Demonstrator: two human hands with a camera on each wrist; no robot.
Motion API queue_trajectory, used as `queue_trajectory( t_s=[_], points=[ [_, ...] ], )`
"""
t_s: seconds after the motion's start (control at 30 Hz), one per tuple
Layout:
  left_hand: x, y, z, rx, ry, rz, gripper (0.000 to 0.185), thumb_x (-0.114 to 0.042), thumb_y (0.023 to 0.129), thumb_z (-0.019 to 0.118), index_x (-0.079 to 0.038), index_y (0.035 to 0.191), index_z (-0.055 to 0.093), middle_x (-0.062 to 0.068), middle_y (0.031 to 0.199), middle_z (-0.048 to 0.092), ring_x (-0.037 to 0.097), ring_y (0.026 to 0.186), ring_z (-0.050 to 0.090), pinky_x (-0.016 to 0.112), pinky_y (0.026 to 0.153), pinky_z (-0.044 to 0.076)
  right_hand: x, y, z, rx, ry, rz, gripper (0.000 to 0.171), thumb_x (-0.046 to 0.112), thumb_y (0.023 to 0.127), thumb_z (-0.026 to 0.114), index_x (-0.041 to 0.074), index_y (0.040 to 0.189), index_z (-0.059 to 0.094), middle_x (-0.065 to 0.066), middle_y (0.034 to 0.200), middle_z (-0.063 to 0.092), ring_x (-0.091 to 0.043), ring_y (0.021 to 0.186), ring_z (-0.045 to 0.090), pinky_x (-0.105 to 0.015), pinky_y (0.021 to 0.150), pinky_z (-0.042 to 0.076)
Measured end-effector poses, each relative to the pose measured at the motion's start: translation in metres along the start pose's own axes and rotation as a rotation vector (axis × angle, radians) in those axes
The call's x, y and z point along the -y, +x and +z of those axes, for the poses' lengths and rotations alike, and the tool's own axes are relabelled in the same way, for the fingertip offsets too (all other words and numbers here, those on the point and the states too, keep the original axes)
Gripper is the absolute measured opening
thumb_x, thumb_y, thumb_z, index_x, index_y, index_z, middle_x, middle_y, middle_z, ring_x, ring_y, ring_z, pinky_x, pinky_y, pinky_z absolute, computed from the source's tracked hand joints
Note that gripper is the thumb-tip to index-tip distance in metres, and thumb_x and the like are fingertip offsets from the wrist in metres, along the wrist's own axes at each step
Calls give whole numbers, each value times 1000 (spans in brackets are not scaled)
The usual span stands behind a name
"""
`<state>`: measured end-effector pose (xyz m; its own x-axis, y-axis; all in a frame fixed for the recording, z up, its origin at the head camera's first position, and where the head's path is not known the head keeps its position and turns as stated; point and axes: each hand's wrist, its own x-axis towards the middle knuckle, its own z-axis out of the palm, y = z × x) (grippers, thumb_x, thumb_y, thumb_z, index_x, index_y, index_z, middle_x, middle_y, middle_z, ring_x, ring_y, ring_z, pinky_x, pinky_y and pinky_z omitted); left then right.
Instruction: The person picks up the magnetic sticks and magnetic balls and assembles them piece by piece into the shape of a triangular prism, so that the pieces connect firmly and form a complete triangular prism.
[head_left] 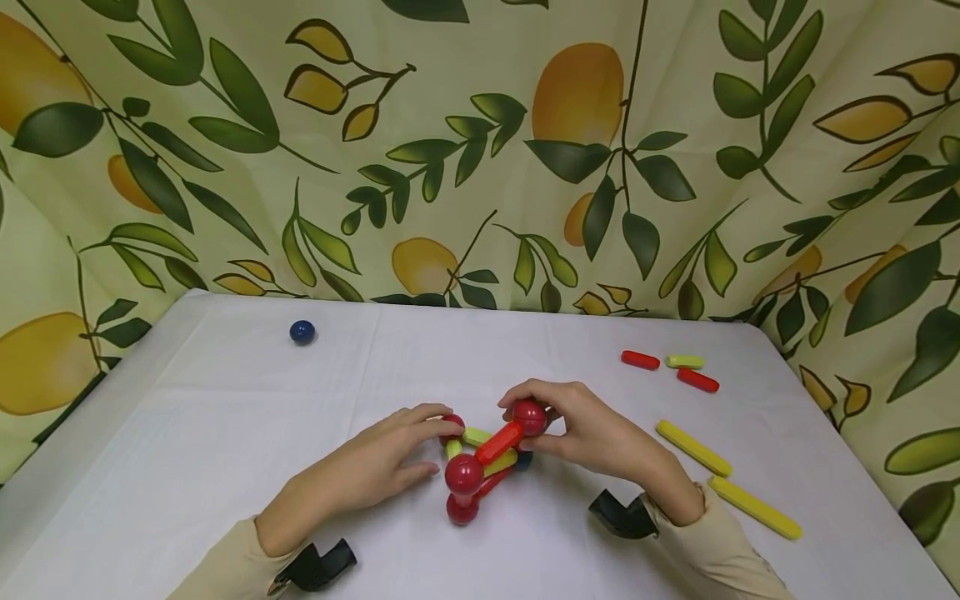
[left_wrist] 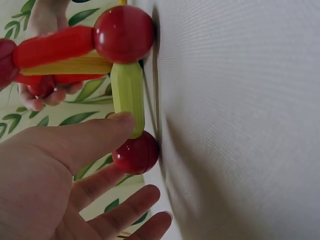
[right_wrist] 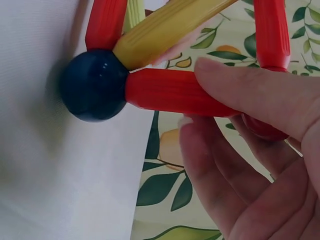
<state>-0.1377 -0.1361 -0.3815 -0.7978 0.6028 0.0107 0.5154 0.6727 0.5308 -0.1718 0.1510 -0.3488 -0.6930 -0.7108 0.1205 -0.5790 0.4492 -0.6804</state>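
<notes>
A toy frame of rods and balls (head_left: pixel 480 462) stands on the white table (head_left: pixel 225 433). My left hand (head_left: pixel 438 446) reaches it from the left with fairly straight fingers, the index on a small red ball (head_left: pixel 452 423). In the left wrist view my thumb (left_wrist: pixel 100 135) rests against the green rod (left_wrist: pixel 127 90), just above a red ball (left_wrist: pixel 135 152). My right hand (head_left: pixel 536 425) curls round the top red ball (head_left: pixel 529 415), which carries a red rod (head_left: pixel 498 442). In the right wrist view my thumb (right_wrist: pixel 250 90) presses a red rod (right_wrist: pixel 170 92) joined to a dark blue ball (right_wrist: pixel 94 85).
A loose blue ball (head_left: pixel 302 332) lies far back on the left. On the right lie two short red rods (head_left: pixel 640 359) (head_left: pixel 697 380), a short green rod (head_left: pixel 685 362) and two long yellow rods (head_left: pixel 693 448) (head_left: pixel 754 507). Leaf-print cloth (head_left: pixel 480 150) hangs behind and beside the table.
</notes>
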Motion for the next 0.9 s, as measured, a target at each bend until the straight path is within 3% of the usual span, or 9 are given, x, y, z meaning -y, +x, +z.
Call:
queue_trajectory(
  t_s=[0.2,0.4,0.5,0.63,0.77,0.9],
  points=[
    [0,1,0,19,-1,-9,34,-20,90,73,-26,123,67,-11,112,59,7,100,57,33,90,54,-1,1,3,-52,-38,43,49,2,83,77,12,128,59,-3,114,70,-12,96,66,-25,84,57],
    [-1,1,0,68,-72,-16,31,-27,88,76,-25,118,68,-16,101,62,4,89,55,23,80,50,-3,4,6,-61,-58,179,51,10,85,77,9,131,55,-4,115,69,-17,99,66,-29,82,58],
    [-1,0,1,60,-69,-14,30,-27,87,77,-24,116,68,-17,97,61,4,87,54,22,77,48,-5,3,5,1,-53,249,48,10,85,77,9,129,56,-5,113,69,-18,97,66,-30,80,59],
    [-2,0,0,59,-67,-29,30,-27,86,78,-25,113,68,-18,95,61,4,85,54,22,76,48,-4,0,5,164,5,320,50,4,81,79,10,123,54,-5,106,67,-18,93,64,-33,78,58],
    [-4,0,0,62,-60,-43,29,-27,85,79,-26,112,68,-18,92,61,5,84,54,22,74,48,-1,-4,7,300,70,363,71,12,72,87,11,130,45,-2,107,62,-18,94,60,-31,78,55],
    [-4,1,-1,76,-54,-63,27,-29,84,80,-28,108,68,-18,87,60,6,82,54,23,72,46,0,-5,13,344,143,339,96,22,68,92,15,143,33,2,122,57,-18,108,57,-34,90,51]
  ],
)
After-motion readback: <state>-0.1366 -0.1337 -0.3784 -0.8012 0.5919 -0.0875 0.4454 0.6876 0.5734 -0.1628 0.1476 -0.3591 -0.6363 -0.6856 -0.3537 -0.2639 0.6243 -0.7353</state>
